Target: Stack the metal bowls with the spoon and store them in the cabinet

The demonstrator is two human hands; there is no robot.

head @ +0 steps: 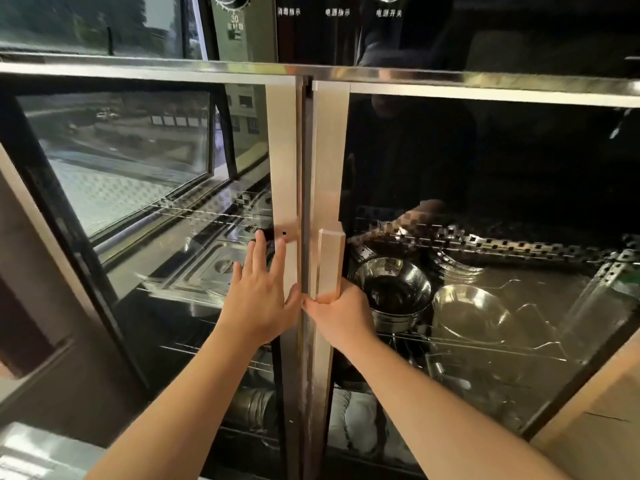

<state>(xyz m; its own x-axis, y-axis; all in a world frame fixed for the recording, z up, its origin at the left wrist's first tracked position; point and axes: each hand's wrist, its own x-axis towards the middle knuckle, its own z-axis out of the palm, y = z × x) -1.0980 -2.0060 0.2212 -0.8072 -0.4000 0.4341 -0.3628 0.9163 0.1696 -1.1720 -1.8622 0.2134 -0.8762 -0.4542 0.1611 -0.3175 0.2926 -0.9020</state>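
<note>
Right hand [337, 315] grips the cabinet's handle [330, 261]; left hand [258, 292] presses flat, fingers spread. Stacked metal bowls [394, 292] inside look rigid, slick, best held by rims.

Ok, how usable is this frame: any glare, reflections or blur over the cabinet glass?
Head view: the left glass door is washed by bright outdoor reflections; the right glass door is dark, mirroring the person, yet the stacked metal bowls read through. Left hand and right hand are sharp enough; the edges bow from the wide lens.
</note>
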